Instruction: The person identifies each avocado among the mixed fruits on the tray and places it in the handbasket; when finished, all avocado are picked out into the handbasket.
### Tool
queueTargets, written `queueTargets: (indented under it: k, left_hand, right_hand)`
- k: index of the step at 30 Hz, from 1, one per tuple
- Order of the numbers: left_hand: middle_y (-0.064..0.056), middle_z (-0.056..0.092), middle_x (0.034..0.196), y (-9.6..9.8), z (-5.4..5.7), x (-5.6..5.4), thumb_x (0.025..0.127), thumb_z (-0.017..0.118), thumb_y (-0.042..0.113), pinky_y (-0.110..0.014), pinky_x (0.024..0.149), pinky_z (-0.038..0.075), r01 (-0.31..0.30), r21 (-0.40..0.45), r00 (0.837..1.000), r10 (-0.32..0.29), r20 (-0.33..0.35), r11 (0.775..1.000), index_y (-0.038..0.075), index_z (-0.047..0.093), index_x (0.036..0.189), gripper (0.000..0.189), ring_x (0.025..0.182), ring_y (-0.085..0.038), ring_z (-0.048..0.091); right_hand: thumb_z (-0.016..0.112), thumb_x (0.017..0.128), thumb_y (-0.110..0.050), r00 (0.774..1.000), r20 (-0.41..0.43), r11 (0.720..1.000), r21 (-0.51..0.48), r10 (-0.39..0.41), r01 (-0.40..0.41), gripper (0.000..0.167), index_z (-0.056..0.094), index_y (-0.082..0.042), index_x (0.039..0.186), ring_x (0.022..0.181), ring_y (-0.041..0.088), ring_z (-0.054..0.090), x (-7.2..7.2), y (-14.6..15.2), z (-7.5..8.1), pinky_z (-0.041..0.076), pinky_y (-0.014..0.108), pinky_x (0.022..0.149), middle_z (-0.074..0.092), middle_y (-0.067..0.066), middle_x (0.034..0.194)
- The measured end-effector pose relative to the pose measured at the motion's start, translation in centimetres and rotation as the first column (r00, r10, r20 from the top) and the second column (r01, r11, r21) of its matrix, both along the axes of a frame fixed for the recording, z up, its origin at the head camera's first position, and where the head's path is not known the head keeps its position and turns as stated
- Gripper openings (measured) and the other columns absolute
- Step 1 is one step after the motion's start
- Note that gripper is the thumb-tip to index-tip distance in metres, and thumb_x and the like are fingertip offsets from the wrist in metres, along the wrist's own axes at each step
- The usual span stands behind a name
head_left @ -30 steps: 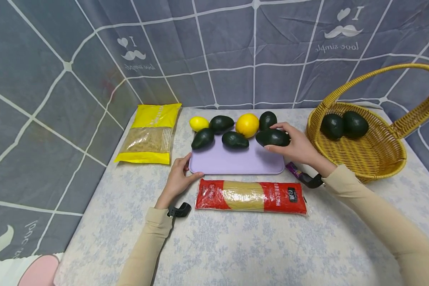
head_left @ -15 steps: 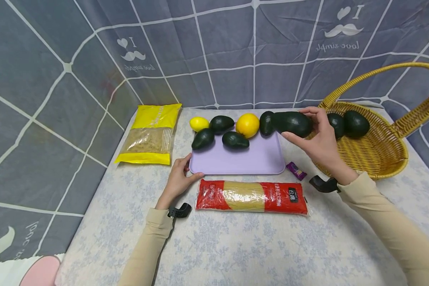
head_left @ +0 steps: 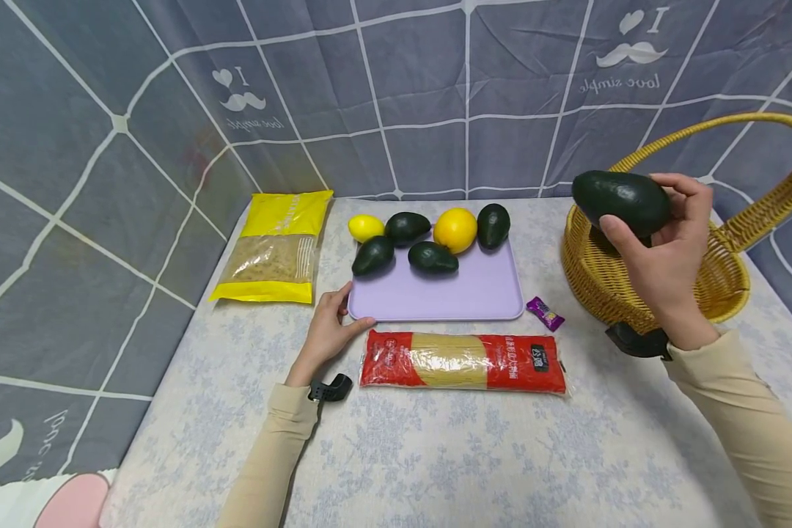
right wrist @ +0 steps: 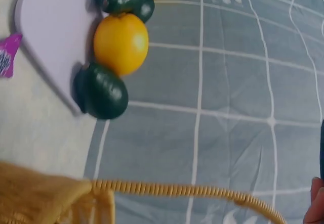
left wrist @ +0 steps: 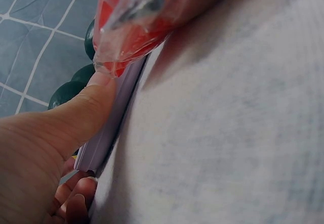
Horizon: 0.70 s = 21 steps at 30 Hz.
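My right hand holds a dark green avocado between thumb and fingers, raised above the left side of the wicker basket. Part of another dark avocado shows below it inside the basket; the rest of the interior is partly hidden by the hand. With thumb and fingers, my left hand grips the near left corner of the lilac tray. On that tray lie several avocados and an orange, with a yellow lemon at its far left corner.
A red packet of noodles lies in front of the tray. The small purple wrapped sweet sits between tray and basket. At the left is a yellow bag. The basket's tall handle arches up; a grey curtain hangs behind.
My right hand has lifted the avocado off the right side of the tray and carried it right and up, over the basket. My left hand has stayed at the tray corner.
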<state>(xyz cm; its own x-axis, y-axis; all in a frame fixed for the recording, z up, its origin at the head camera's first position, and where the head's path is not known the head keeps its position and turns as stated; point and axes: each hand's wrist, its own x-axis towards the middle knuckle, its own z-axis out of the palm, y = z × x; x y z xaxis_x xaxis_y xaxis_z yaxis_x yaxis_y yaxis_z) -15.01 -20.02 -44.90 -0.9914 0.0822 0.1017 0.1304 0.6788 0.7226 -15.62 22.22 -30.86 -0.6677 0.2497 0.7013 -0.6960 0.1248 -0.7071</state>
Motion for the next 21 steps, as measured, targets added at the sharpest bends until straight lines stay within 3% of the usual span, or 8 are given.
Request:
queueTargets:
  k: [4, 6, 10, 14, 17, 21]
  left_hand:
    - [-0.014, 0.042, 0.098, 0.1, 0.0, -0.1, 0.078, 0.080, 0.028, -0.034, 0.071, 0.034, 0.000, 0.000, 1.000, 0.000, 0.002, 1.000, -0.001, 0.036, 0.144, 0.085, 0.084, -0.024, 0.040]
    - [-0.014, 0.042, 0.098, 0.1, 0.0, -0.1, 0.078, 0.080, 0.028, -0.034, 0.072, 0.034, 0.001, 0.000, 1.000, -0.001, 0.003, 1.000, -0.001, 0.036, 0.144, 0.085, 0.085, -0.025, 0.040]
    - [-0.014, 0.042, 0.098, 0.1, 0.0, 0.0, 0.078, 0.080, 0.029, -0.034, 0.071, 0.034, -0.002, -0.001, 1.000, 0.002, 0.002, 1.000, -0.001, 0.036, 0.145, 0.086, 0.085, -0.024, 0.040]
    - [-0.013, 0.041, 0.096, 0.0, 0.0, 0.0, 0.077, 0.080, 0.030, -0.034, 0.071, 0.033, -0.005, 0.004, 1.000, 0.005, 0.003, 1.000, 0.000, 0.036, 0.145, 0.086, 0.084, -0.024, 0.040]
    - [-0.013, 0.041, 0.096, 0.0, 0.0, 0.0, 0.077, 0.080, 0.030, -0.035, 0.071, 0.033, -0.003, 0.005, 1.000, 0.003, 0.006, 1.000, 0.000, 0.036, 0.145, 0.086, 0.084, -0.025, 0.040]
    - [-0.014, 0.042, 0.097, 0.0, 0.0, 0.0, 0.077, 0.080, 0.029, -0.035, 0.071, 0.034, -0.001, 0.009, 1.000, 0.001, -0.002, 1.000, -0.001, 0.037, 0.144, 0.085, 0.084, -0.025, 0.041]
  right_hand:
    - [0.081, 0.069, -0.008, 0.999, -0.046, 0.987, -0.162, 0.012, -0.019, 0.061, 0.048, 0.004, 0.119, 0.100, 0.027, 0.054, 0.5, 0.7, 0.7, 0.046, 0.027, 0.085, 0.049, 0.018, 0.113]
    - [0.083, 0.068, -0.011, 0.999, -0.050, 0.982, -0.190, -0.015, 0.005, 0.063, 0.047, 0.005, 0.118, 0.098, 0.026, 0.054, 0.7, 1.2, 0.9, 0.046, 0.027, 0.084, 0.048, 0.018, 0.112]
    - [0.081, 0.073, -0.017, 0.992, -0.017, 0.983, -0.136, -0.128, 0.124, 0.061, 0.046, 0.003, 0.119, 0.094, 0.020, 0.055, 0.3, 3.0, 0.8, 0.043, 0.025, 0.084, 0.049, 0.014, 0.111]
    - [0.072, 0.078, -0.011, 0.978, 0.045, 0.976, -0.066, -0.205, 0.208, 0.051, 0.048, -0.002, 0.122, 0.094, 0.016, 0.053, -0.9, 5.7, -0.3, 0.042, 0.024, 0.082, 0.050, 0.011, 0.112]
    - [0.069, 0.079, -0.007, 0.952, 0.145, 0.962, 0.002, -0.270, 0.273, 0.048, 0.050, -0.006, 0.123, 0.092, 0.012, 0.053, -1.6, 7.4, -1.0, 0.041, 0.022, 0.079, 0.052, 0.006, 0.110]
    - [0.072, 0.080, -0.007, 0.888, 0.328, 0.945, 0.075, -0.324, 0.317, 0.049, 0.049, -0.010, 0.124, 0.081, 0.006, 0.051, -1.8, 8.8, -1.3, 0.041, 0.016, 0.071, 0.052, 0.001, 0.102]
